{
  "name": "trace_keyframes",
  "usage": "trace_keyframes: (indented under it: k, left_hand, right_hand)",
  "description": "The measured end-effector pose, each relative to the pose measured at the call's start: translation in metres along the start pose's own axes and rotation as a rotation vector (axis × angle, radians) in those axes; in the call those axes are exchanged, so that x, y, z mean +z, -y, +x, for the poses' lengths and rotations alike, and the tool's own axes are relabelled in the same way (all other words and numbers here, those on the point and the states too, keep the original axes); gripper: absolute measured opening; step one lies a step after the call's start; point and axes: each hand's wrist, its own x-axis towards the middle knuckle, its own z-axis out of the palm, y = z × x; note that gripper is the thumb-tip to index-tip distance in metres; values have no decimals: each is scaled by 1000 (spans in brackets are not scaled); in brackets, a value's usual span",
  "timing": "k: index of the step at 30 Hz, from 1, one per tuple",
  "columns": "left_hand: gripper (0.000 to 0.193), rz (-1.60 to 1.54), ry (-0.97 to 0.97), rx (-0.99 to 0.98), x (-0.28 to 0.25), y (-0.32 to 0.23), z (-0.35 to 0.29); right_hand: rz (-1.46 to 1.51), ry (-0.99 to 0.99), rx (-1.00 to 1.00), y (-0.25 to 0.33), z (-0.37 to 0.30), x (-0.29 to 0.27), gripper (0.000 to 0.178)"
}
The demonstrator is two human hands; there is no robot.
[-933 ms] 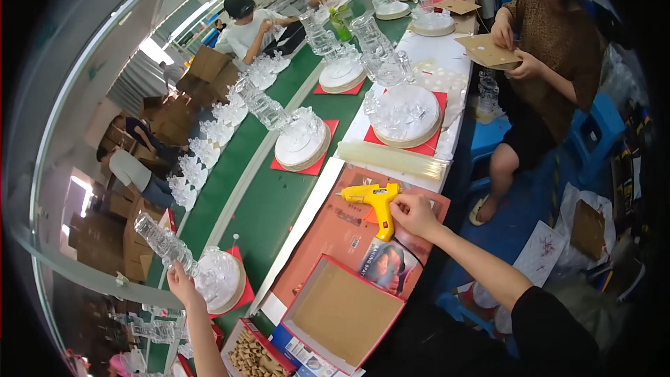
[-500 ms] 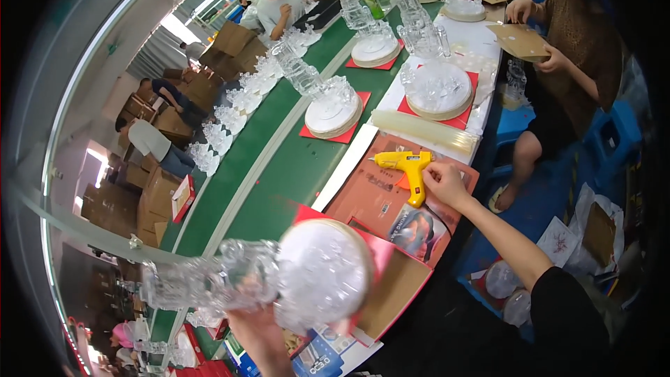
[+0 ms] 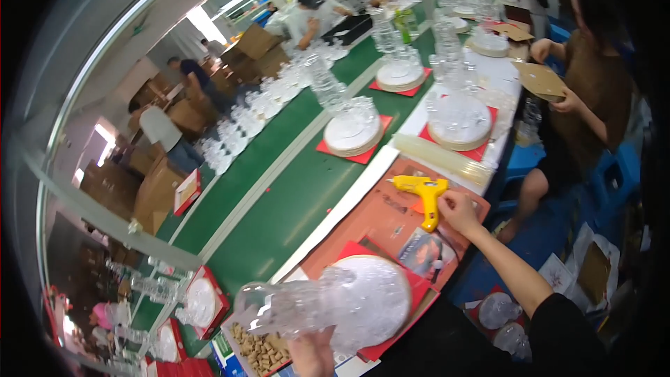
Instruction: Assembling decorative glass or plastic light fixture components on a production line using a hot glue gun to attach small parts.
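A tall clear vessel (image 3: 286,311), glass or plastic, lies tilted to the left beside a round white stack (image 3: 373,293) topped with clear pieces. My left hand (image 3: 312,355) holds the vessel from below, its fingers mostly hidden behind the transparent wall. Under the round stack is a red box or card (image 3: 421,287). A yellow hot glue gun (image 3: 424,195) rests over the reddish-brown mat (image 3: 356,213), nozzle pointing left. Curled fingers of my right hand (image 3: 458,211) meet the back of its handle.
Similar vessels on round white stacks, such as one (image 3: 352,129), stand along the green table (image 3: 279,192). A clear roll (image 3: 447,157) lies beyond the mat. A box of corks (image 3: 258,349) is at lower left. At right a co-worker holds a brown board (image 3: 541,80) near blue stools (image 3: 614,174).
My left hand has shifted right with the clear vessel and round stack, uncovering the cork box. My right hand stays at the glue gun. The whole view has swung slightly.
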Motion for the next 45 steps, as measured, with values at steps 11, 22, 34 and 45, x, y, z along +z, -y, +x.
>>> trace_keyframes:
  k: [11, 22, 34, 45]
  left_hand:
    - [52, -35, 167, -137, -12, 8, 10]
    - [50, 146, 112, -84, -45, -2, 23]
    - [52, 412, -12, 204, -51, 58, 60]
    - [33, 837, 195, 225, -59, 30, 69]
  right_hand:
    - [43, -7, 81, 3, 3, -4, 16]
    - [47, 4, 109, 13, -2, -11, 16]
    - [39, 1, 80, 11, 10, -13, 16]
    - [200, -11, 191, -38, -15, -14, 16]
